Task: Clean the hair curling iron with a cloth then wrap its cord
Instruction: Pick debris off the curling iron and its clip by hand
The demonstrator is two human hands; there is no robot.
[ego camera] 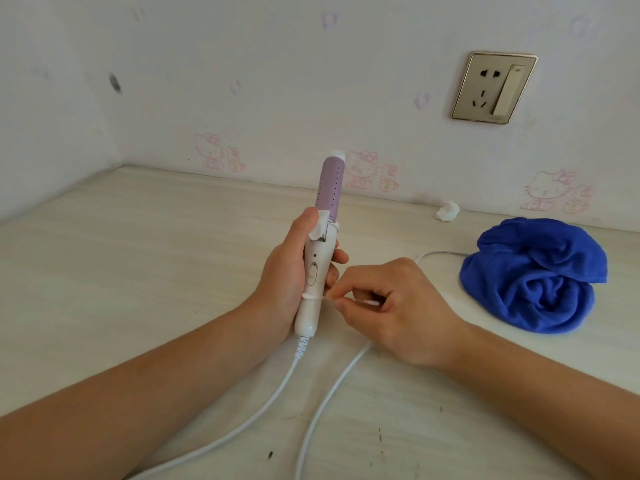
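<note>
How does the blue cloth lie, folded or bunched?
Bunched: the cloth sits as a rumpled heap on the table, with deep creases and no flat folds.

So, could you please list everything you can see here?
iron: one, white and purple, upright in left hand
cord: one, white, crossing iron's handle, trailing over table
cloth: one, blue, bunched on table, right
tissue: one, white, crumpled by wall
socket: one, gold, on wall
stickers: several, pink, on wall
table: one, pale wood
left hand: grips iron
right hand: pinches cord beside iron
</note>
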